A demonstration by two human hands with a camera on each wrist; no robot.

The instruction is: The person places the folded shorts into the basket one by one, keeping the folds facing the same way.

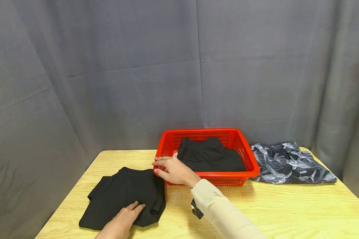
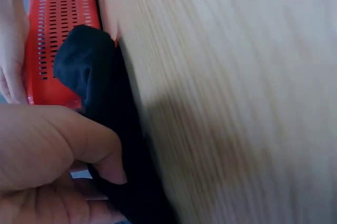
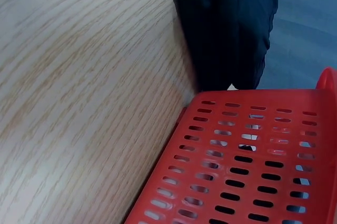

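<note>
Grey curtain backdrop (image 1: pixel 179 66) — light wood table (image 1: pixel 286 212).

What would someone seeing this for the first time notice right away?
The bright red basket at the back middle of the wooden table stands out first, with a folded black garment inside it and the right hand gripping its near left corner. Left of it, the left hand rests on black shorts lying flat. A grey patterned garment lies to the basket's right.
</note>
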